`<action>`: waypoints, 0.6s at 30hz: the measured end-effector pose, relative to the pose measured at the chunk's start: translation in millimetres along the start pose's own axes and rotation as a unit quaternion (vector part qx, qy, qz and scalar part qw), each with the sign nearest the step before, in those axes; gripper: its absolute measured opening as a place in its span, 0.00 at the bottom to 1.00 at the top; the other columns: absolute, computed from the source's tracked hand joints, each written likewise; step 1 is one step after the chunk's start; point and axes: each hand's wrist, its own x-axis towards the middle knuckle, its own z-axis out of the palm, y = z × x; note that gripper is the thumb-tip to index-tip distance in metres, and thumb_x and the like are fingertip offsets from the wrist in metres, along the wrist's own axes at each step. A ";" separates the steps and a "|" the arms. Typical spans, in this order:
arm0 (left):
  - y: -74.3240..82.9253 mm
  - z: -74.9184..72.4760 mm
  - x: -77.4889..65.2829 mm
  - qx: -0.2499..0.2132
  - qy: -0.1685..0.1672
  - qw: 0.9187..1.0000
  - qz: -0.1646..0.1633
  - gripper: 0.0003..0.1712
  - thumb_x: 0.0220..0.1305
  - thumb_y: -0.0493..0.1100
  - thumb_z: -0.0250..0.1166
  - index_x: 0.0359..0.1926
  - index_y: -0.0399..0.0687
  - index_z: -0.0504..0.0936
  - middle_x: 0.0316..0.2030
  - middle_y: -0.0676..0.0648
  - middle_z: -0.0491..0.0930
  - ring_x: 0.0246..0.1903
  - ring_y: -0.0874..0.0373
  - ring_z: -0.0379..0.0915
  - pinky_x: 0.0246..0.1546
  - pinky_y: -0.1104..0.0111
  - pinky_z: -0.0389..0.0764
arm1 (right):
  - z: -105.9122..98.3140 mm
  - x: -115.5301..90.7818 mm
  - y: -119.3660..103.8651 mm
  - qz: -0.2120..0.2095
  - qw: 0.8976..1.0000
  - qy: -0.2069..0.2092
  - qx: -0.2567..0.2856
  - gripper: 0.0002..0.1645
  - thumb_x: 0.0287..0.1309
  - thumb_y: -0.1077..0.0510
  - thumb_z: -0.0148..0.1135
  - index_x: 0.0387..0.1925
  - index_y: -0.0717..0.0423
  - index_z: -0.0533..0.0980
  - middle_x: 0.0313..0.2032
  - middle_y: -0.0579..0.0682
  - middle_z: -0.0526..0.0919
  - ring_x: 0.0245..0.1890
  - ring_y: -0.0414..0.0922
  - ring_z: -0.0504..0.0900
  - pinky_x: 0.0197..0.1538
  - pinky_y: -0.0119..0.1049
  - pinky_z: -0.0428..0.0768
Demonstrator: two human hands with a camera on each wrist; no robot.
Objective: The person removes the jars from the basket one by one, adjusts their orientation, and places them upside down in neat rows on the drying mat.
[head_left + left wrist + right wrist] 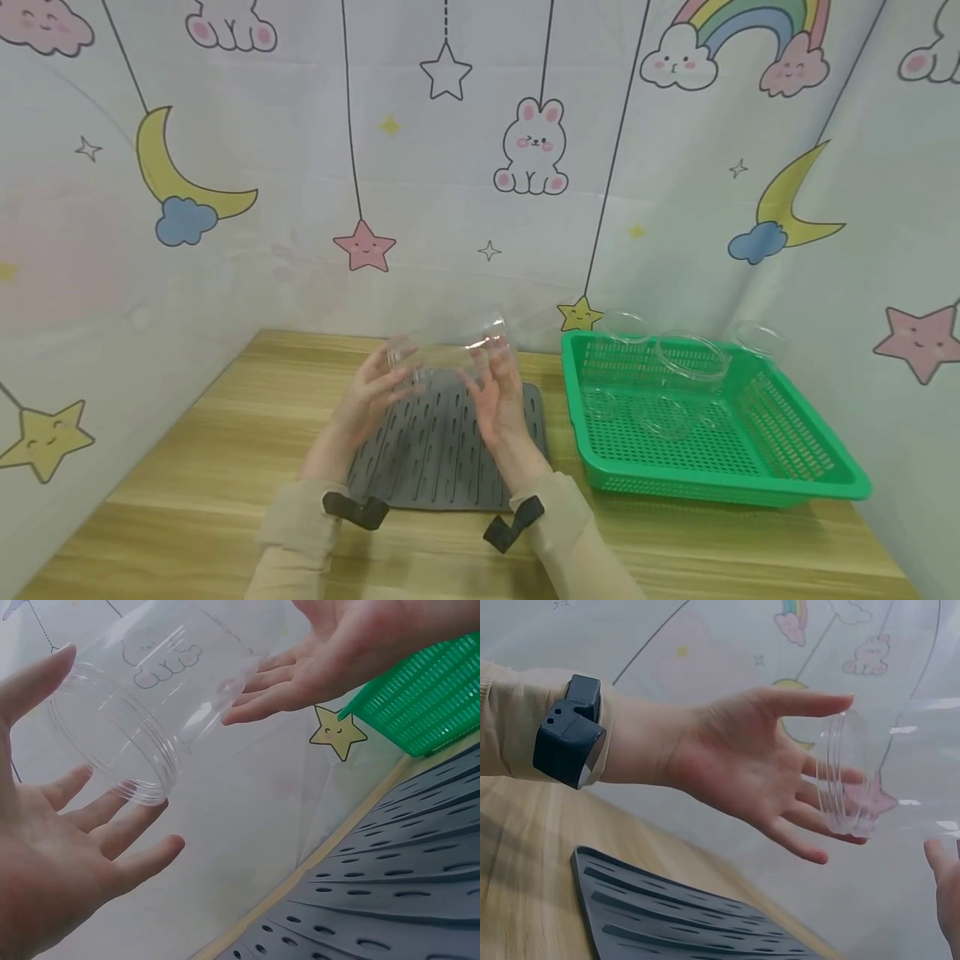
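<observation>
A clear plastic jar [448, 348] with a threaded mouth is held sideways above the grey slotted mat [442, 467]. My left hand [366, 402] holds the mouth end, thumb on one side of the threaded rim and fingers spread along the other, as the left wrist view shows of the jar [157, 697]. At the opposite end, my right hand [501, 400] holds the jar with its fingers along the wall and thumb apart. In the right wrist view only the tips of the right hand [946, 889] show.
To the right, a green plastic basket [720, 483] holds several clear jars [692, 357], their round rims showing above its wall. Mat and basket stand on a wood-grain table [202, 483]. Behind hangs a white printed curtain [442, 183].
</observation>
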 end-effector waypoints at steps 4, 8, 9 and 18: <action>1.5 -6.9 -2.6 0.027 -0.008 1.000 0.003 0.40 0.71 0.40 0.52 0.77 0.42 0.43 0.74 0.33 0.49 0.68 0.46 0.60 0.72 0.40 0.52 | 2.0 2.2 -1.9 0.001 1.000 -0.011 -0.016 0.68 0.39 0.37 0.78 0.74 0.55 0.50 0.74 0.57 0.55 0.73 0.58 0.56 0.74 0.60 0.56; 2.4 -14.7 -6.8 0.041 0.011 0.999 0.023 0.39 0.74 0.44 0.50 0.77 0.41 0.42 0.75 0.33 0.47 0.72 0.33 0.46 0.74 0.40 0.43 | 5.1 4.2 -4.1 0.003 0.999 -0.020 -0.035 0.67 0.43 0.39 0.76 0.75 0.56 0.48 0.75 0.58 0.53 0.74 0.58 0.54 0.74 0.60 0.57; 2.5 -16.5 -7.5 0.041 0.023 0.999 0.028 0.38 0.75 0.46 0.48 0.77 0.41 0.42 0.75 0.34 0.47 0.72 0.34 0.46 0.74 0.41 0.42 | 5.9 4.7 -4.6 0.004 0.999 -0.022 -0.038 0.67 0.43 0.40 0.76 0.75 0.56 0.47 0.75 0.58 0.53 0.74 0.58 0.54 0.74 0.60 0.57; -2.4 -42.9 -18.6 0.019 0.116 0.993 0.007 0.36 0.78 0.52 0.43 0.77 0.41 0.43 0.76 0.37 0.47 0.74 0.42 0.47 0.76 0.53 0.49 | 12.1 11.8 -6.8 0.005 0.996 -0.006 -0.085 0.51 0.50 0.50 0.70 0.72 0.56 0.56 0.73 0.56 0.60 0.72 0.59 0.60 0.72 0.61 0.61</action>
